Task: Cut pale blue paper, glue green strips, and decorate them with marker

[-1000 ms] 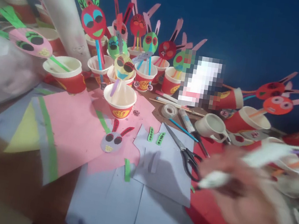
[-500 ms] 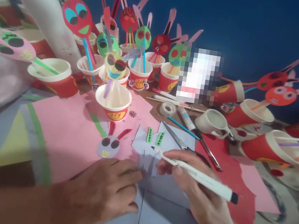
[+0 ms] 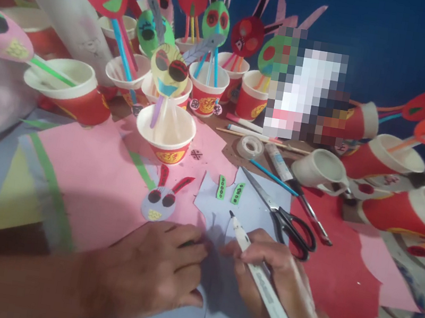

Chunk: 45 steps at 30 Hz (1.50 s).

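My right hand (image 3: 276, 287) is closed around a long white marker (image 3: 264, 291) with its dark tip pointing up and away, over a lavender paper sheet (image 3: 256, 209). My left hand (image 3: 154, 273) lies palm down beside it, fingertips pressed on a small green paper strip at the sheet's edge. Two green strips with black dots (image 3: 229, 189) lie just beyond the marker tip. A small lavender bunny face with red ears (image 3: 159, 201) rests on the pink paper (image 3: 99, 184) ahead of my left hand.
Black-handled scissors (image 3: 283, 218) lie right of the marker. A tape roll (image 3: 250, 146), glue tube (image 3: 276, 161), paintbrush and white mug (image 3: 321, 172) sit behind. Several red paper cups (image 3: 167, 138) holding paper faces on sticks crowd the back and right. Red paper (image 3: 339, 276) covers the right.
The right hand came in from the right with the marker and settled on the lavender sheet, then swung the marker upright. The left hand came down beside it. The view moved closer.
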Available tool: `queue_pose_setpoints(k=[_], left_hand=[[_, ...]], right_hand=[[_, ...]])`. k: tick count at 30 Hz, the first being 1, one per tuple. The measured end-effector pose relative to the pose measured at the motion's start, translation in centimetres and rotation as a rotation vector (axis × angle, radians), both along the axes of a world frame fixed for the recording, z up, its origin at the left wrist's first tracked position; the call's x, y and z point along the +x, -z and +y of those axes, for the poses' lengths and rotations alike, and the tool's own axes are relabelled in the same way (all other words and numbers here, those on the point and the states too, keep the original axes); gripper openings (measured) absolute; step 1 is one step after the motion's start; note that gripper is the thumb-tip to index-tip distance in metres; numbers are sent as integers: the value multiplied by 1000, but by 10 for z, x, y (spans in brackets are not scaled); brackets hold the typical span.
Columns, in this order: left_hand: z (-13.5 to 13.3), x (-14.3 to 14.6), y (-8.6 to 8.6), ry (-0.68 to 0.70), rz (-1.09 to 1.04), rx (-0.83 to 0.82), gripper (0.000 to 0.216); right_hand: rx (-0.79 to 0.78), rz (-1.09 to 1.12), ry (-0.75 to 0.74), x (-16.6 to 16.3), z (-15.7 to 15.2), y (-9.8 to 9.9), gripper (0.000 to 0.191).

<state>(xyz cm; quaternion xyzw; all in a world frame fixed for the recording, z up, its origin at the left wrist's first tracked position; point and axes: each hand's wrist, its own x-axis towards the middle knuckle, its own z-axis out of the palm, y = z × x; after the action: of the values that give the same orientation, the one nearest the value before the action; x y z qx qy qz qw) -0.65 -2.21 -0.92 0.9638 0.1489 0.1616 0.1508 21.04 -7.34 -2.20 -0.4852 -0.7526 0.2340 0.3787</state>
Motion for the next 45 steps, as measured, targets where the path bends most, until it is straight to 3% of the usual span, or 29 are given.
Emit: queue_pose_setpoints(k=[9,22,25,28,30,32,37,45], left_hand=[[-3,-1,-1,0,-33,19,25],[-9,-4,0,-4,15,29,24],[-9,-3,-1,6,29,18,25],[-9,-3,-1,13,22,-4,25],[-9,-3,-1,8,27,8,25],[-9,-3,-1,4,35,31,24],[-9,-5,-1,2,47,29,24],[-8,-3,-4,-18,50,-5,26]], right_hand=[[73,-262,-166,-1,6,-2,28],[2,-242,-203,3,4,-2,26],[-65,-98,-74,3,1,-4,19],[-217,302,64,4,-1,-10,13],[-349,561,92,7,0,-14,10],[-480,669,86,11,1,-14,18],[-617,408,13,17,0,-8,30],[-490,101,5,11,2,-12,20]])
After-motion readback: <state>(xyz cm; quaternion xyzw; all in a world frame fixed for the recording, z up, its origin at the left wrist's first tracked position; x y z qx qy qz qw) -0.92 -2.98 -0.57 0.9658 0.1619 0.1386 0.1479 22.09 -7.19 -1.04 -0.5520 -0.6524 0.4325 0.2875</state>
